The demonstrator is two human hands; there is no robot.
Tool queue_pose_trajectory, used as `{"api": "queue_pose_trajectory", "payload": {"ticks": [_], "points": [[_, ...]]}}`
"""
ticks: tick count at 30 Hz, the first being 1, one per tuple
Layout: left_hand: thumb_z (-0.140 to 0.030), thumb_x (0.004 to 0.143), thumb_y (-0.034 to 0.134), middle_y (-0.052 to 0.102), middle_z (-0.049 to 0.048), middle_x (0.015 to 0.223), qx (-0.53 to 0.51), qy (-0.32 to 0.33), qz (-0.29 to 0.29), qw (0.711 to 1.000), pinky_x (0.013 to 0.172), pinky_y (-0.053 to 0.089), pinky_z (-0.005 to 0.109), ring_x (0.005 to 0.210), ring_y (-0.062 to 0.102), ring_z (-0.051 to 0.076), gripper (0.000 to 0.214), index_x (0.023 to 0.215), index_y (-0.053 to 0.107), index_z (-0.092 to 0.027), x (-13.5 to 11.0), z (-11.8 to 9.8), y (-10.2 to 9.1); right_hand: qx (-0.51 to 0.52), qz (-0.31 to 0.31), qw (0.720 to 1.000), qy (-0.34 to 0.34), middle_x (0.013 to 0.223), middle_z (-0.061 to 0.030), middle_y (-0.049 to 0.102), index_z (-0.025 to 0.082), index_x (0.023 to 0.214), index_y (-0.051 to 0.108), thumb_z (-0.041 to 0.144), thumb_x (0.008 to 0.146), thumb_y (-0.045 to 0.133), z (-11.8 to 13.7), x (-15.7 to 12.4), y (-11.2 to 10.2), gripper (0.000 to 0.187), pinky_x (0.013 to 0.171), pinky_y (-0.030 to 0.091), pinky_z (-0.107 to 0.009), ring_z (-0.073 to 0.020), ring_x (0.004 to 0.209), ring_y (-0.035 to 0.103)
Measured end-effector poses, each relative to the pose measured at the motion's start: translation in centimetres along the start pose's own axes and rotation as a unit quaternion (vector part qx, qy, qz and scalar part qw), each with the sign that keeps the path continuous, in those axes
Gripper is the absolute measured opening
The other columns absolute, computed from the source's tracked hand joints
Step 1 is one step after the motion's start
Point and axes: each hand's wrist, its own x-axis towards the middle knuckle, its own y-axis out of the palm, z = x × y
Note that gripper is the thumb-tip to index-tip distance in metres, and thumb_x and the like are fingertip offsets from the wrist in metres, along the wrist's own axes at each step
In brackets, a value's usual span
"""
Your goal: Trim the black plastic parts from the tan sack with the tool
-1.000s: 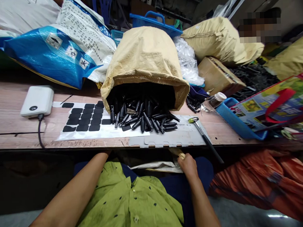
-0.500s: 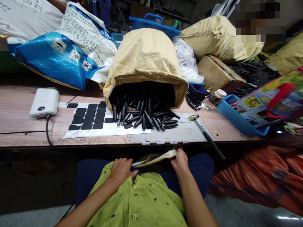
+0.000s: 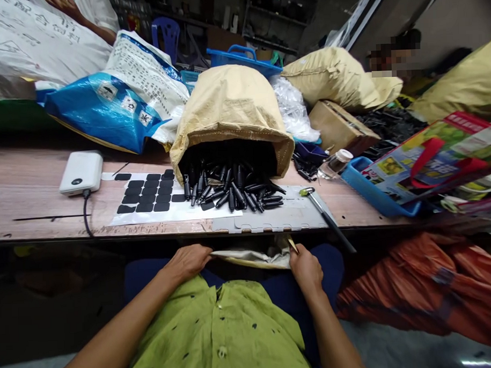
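Below the table's front edge, a pale yellow woven sack (image 3: 252, 260) with a whitish inside is stretched between my hands over my lap. My left hand (image 3: 190, 259) is closed on the left end of its rim. My right hand (image 3: 307, 266) grips the right end, with a bit of the rim sticking up above the fingers. Most of this sack is hidden under the table. On the tabletop, several black tubular plastic parts (image 3: 238, 192) spill from the mouth of a larger tan sack (image 3: 230, 98) lying on its side.
A sheet of black stickers (image 3: 147, 193) and a white power bank (image 3: 82, 172) with a cable lie left. A black-handled tool (image 3: 327, 218) overhangs the edge at right, near a blue basket (image 3: 378, 193) and a bottle (image 3: 337, 162). An orange sack (image 3: 430, 301) stands on the floor.
My left hand has moved from my lap to the sack's rim and closed on it. My right hand has shifted slightly right, and the sack's mouth is spread wider. The camera view has turned a little.
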Motion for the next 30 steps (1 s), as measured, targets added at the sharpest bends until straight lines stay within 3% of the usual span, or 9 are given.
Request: {"api": "queue_pose_trajectory", "payload": {"ticks": [2,5,8,10,14,19,23,27,30], "points": [[-0.037,0.103,0.048,0.076,0.0086,0.102,0.048,0.102,-0.051,0.992,0.085,0.044,0.038,0.096,0.07,0.027,0.028,0.118,0.068,-0.026,-0.9,-1.2,0.4,-0.202,0.01,0.979,-0.035,0.095,-0.0159,0.073,0.022,0.104,0.071,0.036,0.099,0.045,-0.1,-0.3,-1.2,0.03,0.083,0.049,-0.04,-0.0322,0.099,0.071],[-0.029,0.105,0.049,0.074,0.0033,0.087,0.112,0.218,-0.065,0.967,0.09,0.037,0.041,0.085,0.064,0.022,0.02,0.113,0.068,-0.027,-1.4,-2.8,2.1,-0.304,0.026,0.951,-0.058,0.106,-0.0176,0.073,0.021,0.121,0.068,0.035,0.101,0.04,0.7,-0.8,-2.2,0.037,0.078,0.05,-0.038,-0.0313,0.097,0.072],[-0.026,0.104,0.053,0.07,0.0016,0.086,0.15,0.246,-0.037,0.957,0.082,0.033,0.039,0.082,0.06,0.02,0.021,0.09,0.068,-0.024,-1.0,-3.6,3.9,-0.368,-0.038,0.921,-0.123,0.121,-0.0207,0.067,0.016,0.133,0.062,0.04,0.1,0.047,2.4,-2.3,-2.3,0.044,0.076,0.051,-0.036,-0.0342,0.108,0.067],[-0.027,0.102,0.058,0.07,0.0018,0.097,0.161,0.25,-0.048,0.954,0.077,0.031,0.038,0.087,0.059,0.02,0.018,0.088,0.068,-0.023,-0.5,-3.6,4.6,-0.384,-0.042,0.901,-0.195,0.12,-0.0207,0.067,0.015,0.122,0.069,0.044,0.1,0.049,3.8,-3.8,-1.9,0.041,0.078,0.05,-0.035,-0.0341,0.113,0.064],[-0.028,0.102,0.059,0.07,0.0001,0.1,0.158,0.27,-0.039,0.949,0.069,0.029,0.037,0.088,0.058,0.019,0.013,0.093,0.068,-0.024,0.3,-3.5,5.2,-0.328,0.134,0.863,-0.361,0.109,-0.0165,0.074,0.019,0.101,0.076,0.045,0.106,0.033,5.6,-5.9,0.6,0.05,0.091,0.048,-0.034,-0.0271,0.109,0.068],[-0.032,0.1,0.062,0.07,0.0012,0.089,0.152,0.227,-0.013,0.962,0.062,0.028,0.036,0.084,0.059,0.02,0.013,0.092,0.069,-0.024,0.7,-3.4,6.2,-0.351,0.384,0.793,-0.317,0.105,-0.0224,0.077,0.012,0.103,0.079,0.055,0.104,0.03,5.3,-4.7,3.5,0.066,0.085,0.051,-0.037,-0.0314,0.102,0.073],[-0.031,0.102,0.059,0.071,0.003,0.089,0.15,0.224,-0.037,0.962,0.064,0.031,0.035,0.083,0.06,0.019,0.015,0.096,0.07,-0.023,1.3,-3.2,7.3,-0.324,0.336,0.818,-0.337,0.118,-0.0176,0.076,0.019,0.117,0.076,0.054,0.104,0.029,5.4,-2.8,4.4,0.06,0.096,0.049,-0.039,-0.0312,0.115,0.07],[-0.033,0.102,0.059,0.071,0.0037,0.086,0.138,0.236,-0.034,0.961,0.068,0.034,0.034,0.088,0.06,0.021,0.018,0.092,0.07,-0.022,2.1,-3.3,7.7,-0.376,0.392,0.794,-0.273,0.117,-0.0201,0.075,0.016,0.112,0.078,0.057,0.101,0.037,5.1,-1.9,5.7,0.06,0.095,0.051,-0.042,-0.0341,0.114,0.07],[-0.038,0.102,0.059,0.071,0.0047,0.09,0.112,0.201,-0.042,0.972,0.075,0.037,0.035,0.094,0.06,0.022,0.02,0.095,0.07,-0.022,2.2,-3.3,7.3,-0.361,0.365,0.813,-0.277,0.117,-0.0213,0.075,0.015,0.113,0.078,0.055,0.103,0.029,4.5,-1.7,6.3,0.064,0.095,0.051,-0.042,-0.0342,0.115,0.07]]}}
